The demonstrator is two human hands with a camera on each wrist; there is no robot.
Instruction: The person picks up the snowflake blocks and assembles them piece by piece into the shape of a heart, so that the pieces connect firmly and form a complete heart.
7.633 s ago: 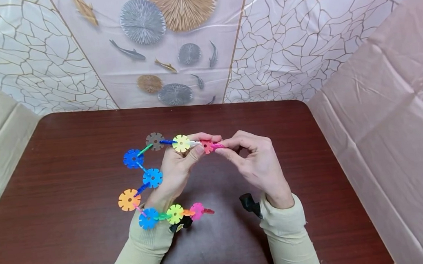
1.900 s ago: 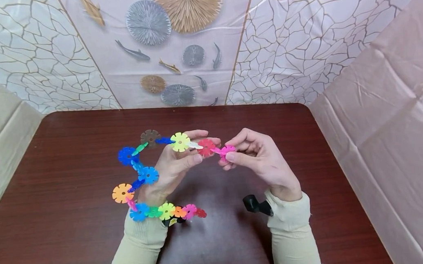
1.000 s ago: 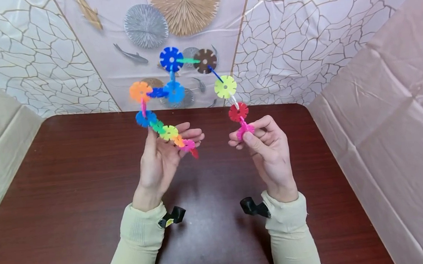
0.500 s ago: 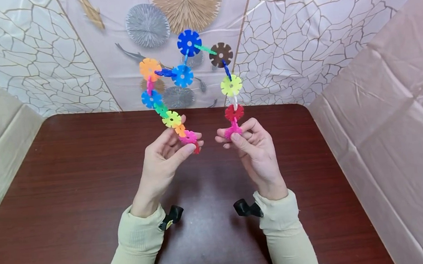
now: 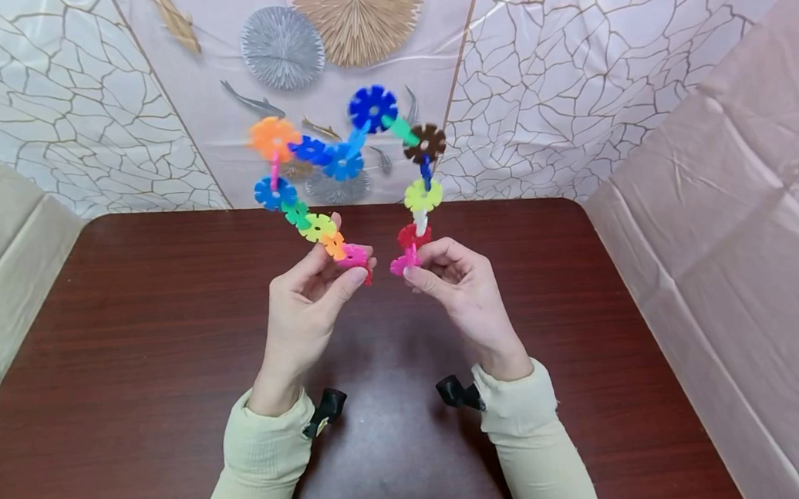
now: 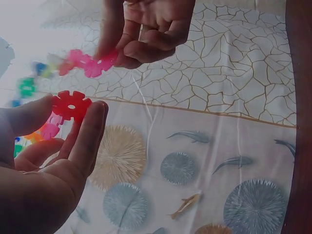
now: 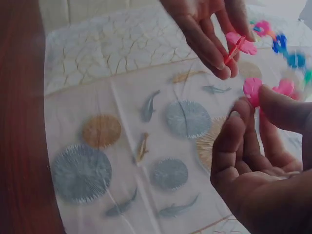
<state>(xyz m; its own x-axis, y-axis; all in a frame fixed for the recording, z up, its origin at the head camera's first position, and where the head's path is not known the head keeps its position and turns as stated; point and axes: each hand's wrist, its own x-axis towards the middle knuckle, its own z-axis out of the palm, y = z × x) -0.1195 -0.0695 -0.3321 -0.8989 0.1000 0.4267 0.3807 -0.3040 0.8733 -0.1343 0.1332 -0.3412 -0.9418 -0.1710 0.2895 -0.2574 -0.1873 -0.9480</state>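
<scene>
A chain of notched plastic snowflake discs (image 5: 373,110) arches above the table between my two hands, with a gap between its ends. My left hand (image 5: 300,318) pinches the end at the red disc (image 6: 71,106), beside a pink one. Between thumb and fingers of my right hand (image 5: 469,299) is the pink disc (image 7: 252,91) at the other end. From the left, the chain runs through orange, lime, green, blue and an orange disc (image 5: 273,140). Farther round come the brown disc (image 5: 425,144), a lime disc (image 5: 423,195) and a red one near the right fingertips.
The dark red-brown wooden table (image 5: 136,361) lies under both hands. A patterned cloth (image 5: 567,60) hangs behind its far edge, and plain beige cloth (image 5: 731,218) stands along the right. Each wrist carries a small black camera (image 5: 327,409).
The left hand let go near the red disc by the pink end and now grips the opposite end. The chain was raised into an arch, and the right hand moved left, bringing the ends closer.
</scene>
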